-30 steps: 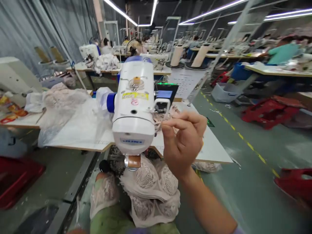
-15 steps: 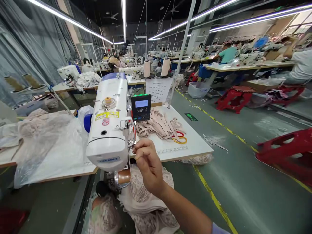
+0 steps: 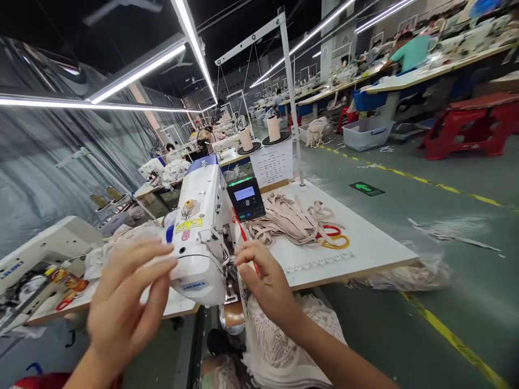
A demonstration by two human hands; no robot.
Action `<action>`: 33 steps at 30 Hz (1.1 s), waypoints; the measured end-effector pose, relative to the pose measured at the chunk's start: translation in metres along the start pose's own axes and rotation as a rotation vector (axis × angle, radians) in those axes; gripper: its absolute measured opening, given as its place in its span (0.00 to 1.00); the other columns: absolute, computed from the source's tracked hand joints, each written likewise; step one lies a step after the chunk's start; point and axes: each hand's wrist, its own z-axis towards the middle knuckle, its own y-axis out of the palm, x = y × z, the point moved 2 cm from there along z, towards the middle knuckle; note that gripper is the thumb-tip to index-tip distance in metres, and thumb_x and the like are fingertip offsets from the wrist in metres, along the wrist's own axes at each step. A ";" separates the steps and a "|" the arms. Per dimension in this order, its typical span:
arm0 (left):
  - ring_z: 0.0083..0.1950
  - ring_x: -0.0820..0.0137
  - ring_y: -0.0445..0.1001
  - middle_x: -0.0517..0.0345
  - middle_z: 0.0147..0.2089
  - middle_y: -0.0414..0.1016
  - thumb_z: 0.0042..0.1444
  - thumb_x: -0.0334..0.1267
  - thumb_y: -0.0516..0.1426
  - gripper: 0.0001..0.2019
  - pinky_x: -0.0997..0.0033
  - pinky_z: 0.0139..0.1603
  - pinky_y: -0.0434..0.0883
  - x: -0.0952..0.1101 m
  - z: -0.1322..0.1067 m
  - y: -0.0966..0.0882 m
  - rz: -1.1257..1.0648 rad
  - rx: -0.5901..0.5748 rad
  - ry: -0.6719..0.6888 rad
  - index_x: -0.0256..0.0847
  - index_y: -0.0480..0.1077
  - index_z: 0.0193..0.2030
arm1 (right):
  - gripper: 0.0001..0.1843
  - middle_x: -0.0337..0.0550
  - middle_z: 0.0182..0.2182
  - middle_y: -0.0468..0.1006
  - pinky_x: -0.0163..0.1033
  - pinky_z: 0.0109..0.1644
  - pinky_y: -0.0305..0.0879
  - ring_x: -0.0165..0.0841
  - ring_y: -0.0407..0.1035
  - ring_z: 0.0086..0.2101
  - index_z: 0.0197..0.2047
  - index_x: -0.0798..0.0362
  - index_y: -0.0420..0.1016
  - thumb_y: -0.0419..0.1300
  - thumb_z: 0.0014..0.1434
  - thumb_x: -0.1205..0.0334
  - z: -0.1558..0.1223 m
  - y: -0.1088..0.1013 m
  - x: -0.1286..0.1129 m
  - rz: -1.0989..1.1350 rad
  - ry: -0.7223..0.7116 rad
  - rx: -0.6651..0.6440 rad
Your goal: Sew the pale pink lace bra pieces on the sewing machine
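Observation:
A white sewing machine [image 3: 203,227] stands in front of me, its head end toward me. My right hand [image 3: 270,281] is at the right side of that head, thumb and fingertips pinched together; what they hold, if anything, is too small to make out. Left of the machine head my left hand [image 3: 127,297] is raised, slightly blurred, fingers stretched and thumb apart, with nothing visible in it. Below the machine's narrow arm hangs a bundle of pale lace fabric [image 3: 287,335]. Beige fabric strips [image 3: 287,216] lie on the white table [image 3: 377,248], with red-and-yellow-handled scissors [image 3: 336,240] beside them.
A control panel [image 3: 246,199] stands beside the machine, and thread cones [image 3: 273,129] are behind it. Another sewing machine [image 3: 48,251] is at the left. Red stools [image 3: 470,124] and a clear plastic bin [image 3: 367,134] stand on the floor at right, where a person [image 3: 413,51] sits further back.
My left hand has come into view at the left of the machine head. My right hand stays pinched beside the head. The camera view has turned and tilted.

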 end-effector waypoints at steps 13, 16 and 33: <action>0.60 0.58 0.70 0.46 0.55 0.74 0.60 0.26 0.58 0.10 0.53 0.60 0.70 -0.019 0.066 0.009 0.149 -0.349 0.260 0.39 0.73 0.48 | 0.07 0.44 0.48 0.75 0.51 0.59 0.59 0.41 0.64 0.53 0.28 0.51 0.76 0.64 0.58 0.66 0.056 0.012 -0.018 -0.314 0.022 -0.189; 0.60 0.58 0.70 0.47 0.56 0.74 0.62 0.29 0.57 0.08 0.53 0.60 0.71 -0.020 0.070 0.013 0.173 -0.401 0.288 0.39 0.73 0.47 | 0.06 0.47 0.45 0.76 0.52 0.58 0.61 0.43 0.64 0.51 0.28 0.53 0.75 0.63 0.54 0.72 0.056 0.007 -0.026 -0.493 -0.140 -0.165; 0.58 0.59 0.73 0.47 0.55 0.76 0.62 0.27 0.57 0.07 0.56 0.58 0.73 -0.019 0.074 0.010 0.166 -0.394 0.334 0.38 0.73 0.45 | 0.09 0.48 0.53 0.68 0.52 0.64 0.54 0.42 0.63 0.57 0.40 0.50 0.76 0.64 0.54 0.62 0.059 0.006 -0.015 -0.068 0.066 -0.093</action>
